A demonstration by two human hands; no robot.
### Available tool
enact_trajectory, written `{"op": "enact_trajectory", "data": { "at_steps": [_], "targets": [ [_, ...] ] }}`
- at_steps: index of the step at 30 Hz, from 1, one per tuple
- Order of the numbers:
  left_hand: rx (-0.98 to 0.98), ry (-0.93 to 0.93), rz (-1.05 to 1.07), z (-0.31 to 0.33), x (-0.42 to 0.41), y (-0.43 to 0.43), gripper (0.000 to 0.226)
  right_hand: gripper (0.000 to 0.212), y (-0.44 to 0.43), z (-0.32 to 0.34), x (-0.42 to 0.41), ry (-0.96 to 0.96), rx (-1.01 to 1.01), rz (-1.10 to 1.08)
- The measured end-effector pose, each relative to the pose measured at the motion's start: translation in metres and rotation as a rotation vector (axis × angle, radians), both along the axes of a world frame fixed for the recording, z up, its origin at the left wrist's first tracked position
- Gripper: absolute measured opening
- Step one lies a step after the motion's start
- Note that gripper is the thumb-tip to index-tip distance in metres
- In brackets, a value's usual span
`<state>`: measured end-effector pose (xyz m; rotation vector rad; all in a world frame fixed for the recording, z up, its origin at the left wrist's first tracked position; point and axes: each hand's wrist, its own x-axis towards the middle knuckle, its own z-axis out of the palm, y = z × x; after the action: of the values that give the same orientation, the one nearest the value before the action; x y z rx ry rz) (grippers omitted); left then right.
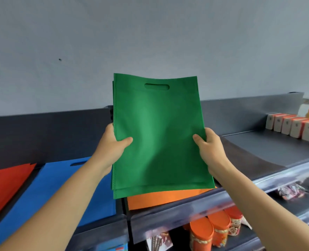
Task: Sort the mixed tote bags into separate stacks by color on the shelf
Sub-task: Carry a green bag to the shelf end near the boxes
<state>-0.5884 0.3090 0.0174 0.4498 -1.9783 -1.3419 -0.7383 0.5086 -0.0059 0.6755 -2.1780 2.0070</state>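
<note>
Head view: left hand [112, 144] and right hand [209, 148] hold the green bags [159, 133] upright above the shelf [177, 210], fingers [127, 140] pinching the side edges. Under them an orange bag [165, 198] lies flat on the shelf. Blue bag [59, 187] and red bag [6, 183] lie flat to the left, boxes [295, 126] far right.
</note>
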Motion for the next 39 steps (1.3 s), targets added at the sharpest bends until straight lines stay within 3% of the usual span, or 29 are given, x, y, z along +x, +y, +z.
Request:
{"op": "enact_trajectory", "data": {
  "at_steps": [12,19,22,26,30,34,39],
  "targets": [
    [-0.052,0.101,-0.193,0.013,-0.141,0.048,0.038,0.012,0.068,0.016,-0.095,0.023,-0.048,-0.248],
    [-0.024,0.033,-0.296,0.003,-0.207,0.106,0.039,0.014,0.137,0.013,-0.139,0.016,0.080,-0.358],
    [-0.070,-0.068,-0.306,-0.005,-0.234,0.136,0.038,0.017,0.172,0.018,-0.166,0.074,0.220,-0.414],
    [-0.130,-0.258,-0.285,-0.023,-0.277,0.179,0.065,0.026,0.223,0.025,-0.215,0.176,0.507,-0.415],
    [-0.058,-0.390,-0.301,-0.041,-0.324,0.232,0.057,0.030,0.271,0.021,-0.279,0.213,0.727,-0.380],
    [0.017,-0.457,-0.340,-0.061,-0.371,0.272,0.064,0.034,0.308,0.013,-0.339,0.204,0.848,-0.337],
    [0.093,-0.458,-0.310,-0.079,-0.412,0.290,0.051,0.038,0.323,0.005,-0.393,0.181,0.897,-0.251]
  ]
}}
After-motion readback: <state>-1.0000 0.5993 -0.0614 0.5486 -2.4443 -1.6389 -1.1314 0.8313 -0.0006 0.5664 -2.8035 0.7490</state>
